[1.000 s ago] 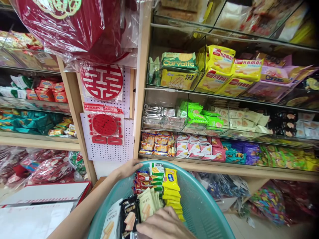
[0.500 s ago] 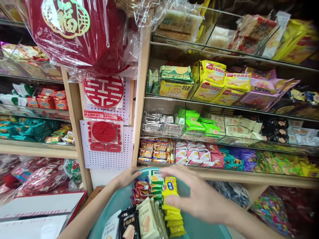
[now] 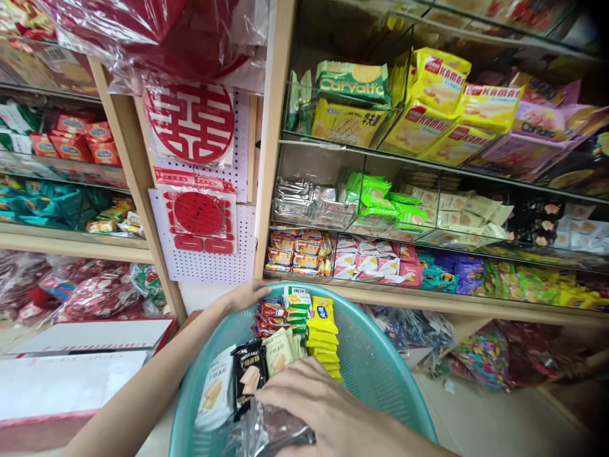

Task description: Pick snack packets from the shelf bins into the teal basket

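Note:
A teal plastic basket (image 3: 380,346) holds several stacks of wrapped snacks. My left hand (image 3: 245,295) is closed on its far left rim. At the near side of the basket, my right hand (image 3: 318,403) has its fingers curled around shiny clear-wrapped packets (image 3: 273,428), partly covered by the hand. Just beyond lie white packets (image 3: 215,393), a black packet (image 3: 250,373) and cream packets (image 3: 278,350). Yellow packets (image 3: 323,324) stand in a row on the right, beside green-and-white packets (image 3: 298,298) and red packets (image 3: 273,314).
Glass-fronted shelves (image 3: 428,238) of sorted snacks rise behind the basket. Another shelf unit (image 3: 109,95) stands left. Red paper decorations (image 3: 197,212) hang on a pegboard between them. A white open box (image 3: 61,387) lies at lower left; bagged goods (image 3: 485,355) sit under the right shelf.
My right hand has moved from above the yellow packets toward me, onto the clear-wrapped packets. My left hand stays on the rim. The view has tilted down, showing more of the basket.

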A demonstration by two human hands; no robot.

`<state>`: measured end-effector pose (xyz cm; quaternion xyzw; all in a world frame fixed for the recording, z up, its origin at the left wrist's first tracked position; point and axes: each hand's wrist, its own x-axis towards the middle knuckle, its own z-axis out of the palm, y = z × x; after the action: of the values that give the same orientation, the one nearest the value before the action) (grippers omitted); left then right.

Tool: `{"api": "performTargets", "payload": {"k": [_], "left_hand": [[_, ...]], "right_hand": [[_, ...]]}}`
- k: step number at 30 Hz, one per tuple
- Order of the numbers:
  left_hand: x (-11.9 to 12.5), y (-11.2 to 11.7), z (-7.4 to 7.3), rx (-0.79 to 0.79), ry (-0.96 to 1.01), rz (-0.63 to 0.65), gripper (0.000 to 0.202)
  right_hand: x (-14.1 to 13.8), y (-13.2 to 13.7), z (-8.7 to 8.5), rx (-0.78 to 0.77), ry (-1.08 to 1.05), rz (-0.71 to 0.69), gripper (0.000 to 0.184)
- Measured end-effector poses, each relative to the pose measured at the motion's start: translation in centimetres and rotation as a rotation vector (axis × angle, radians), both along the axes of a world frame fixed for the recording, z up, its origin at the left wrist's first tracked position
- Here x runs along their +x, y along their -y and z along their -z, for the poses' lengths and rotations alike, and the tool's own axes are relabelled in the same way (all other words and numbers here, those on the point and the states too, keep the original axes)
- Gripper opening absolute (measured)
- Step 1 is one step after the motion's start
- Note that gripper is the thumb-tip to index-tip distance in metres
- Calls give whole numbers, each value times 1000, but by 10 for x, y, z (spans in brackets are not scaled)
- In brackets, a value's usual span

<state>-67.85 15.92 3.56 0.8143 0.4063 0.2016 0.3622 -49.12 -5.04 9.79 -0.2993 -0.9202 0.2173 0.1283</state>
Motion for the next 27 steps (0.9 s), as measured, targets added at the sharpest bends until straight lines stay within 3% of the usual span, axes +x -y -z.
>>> {"api": "performTargets", "payload": {"k": [6, 16, 27], "left_hand": [[0, 1, -1, 17, -15, -11, 45], [-6, 0, 2, 12, -47, -22, 45], [-16, 7, -5, 76, -102, -33, 43]], "right_hand": [[-6, 4, 3, -65, -81, 43, 61], [-15, 4, 4, -17, -18, 6, 58], [-22, 7, 4, -13, 14, -13, 58]]}}
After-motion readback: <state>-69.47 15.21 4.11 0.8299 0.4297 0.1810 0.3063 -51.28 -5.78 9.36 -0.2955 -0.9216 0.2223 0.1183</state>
